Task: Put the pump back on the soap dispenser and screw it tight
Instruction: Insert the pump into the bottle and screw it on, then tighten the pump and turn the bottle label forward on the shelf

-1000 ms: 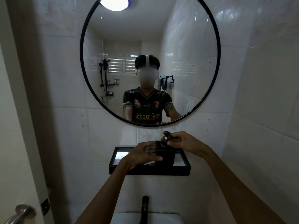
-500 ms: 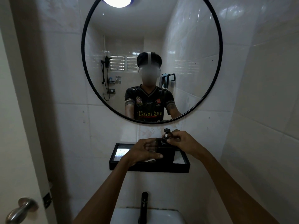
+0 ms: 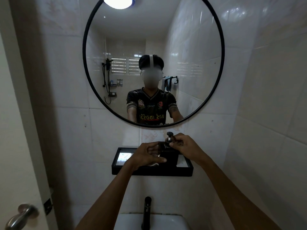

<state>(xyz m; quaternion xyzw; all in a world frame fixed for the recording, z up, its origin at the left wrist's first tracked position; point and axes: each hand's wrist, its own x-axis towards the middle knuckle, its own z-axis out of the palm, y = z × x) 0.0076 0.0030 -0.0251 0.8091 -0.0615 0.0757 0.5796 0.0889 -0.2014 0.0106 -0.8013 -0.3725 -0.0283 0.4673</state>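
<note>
A: Starting nearest the camera, I read a white ceramic basin at the bottom edge with a tall matte-black tap rising from it, and a brushed-metal door handle at lower left.

B: And the hands?

A: Both forearms reach up to a black rectangular wall shelf with a mirrored floor. On it stands the dark square-bodied soap dispenser, upright. My left hand is wrapped around its side, fingers closed on the body. My right hand is pinched shut on the black pump with a pale stem, which sits on the dispenser's neck.

B: Is it threaded down?

A: I cannot tell; the fingers cover the collar.

B: Beyond that?

A: White glossy wall tiles, then a round black-framed mirror reflecting the person and a ceiling lamp.
</note>
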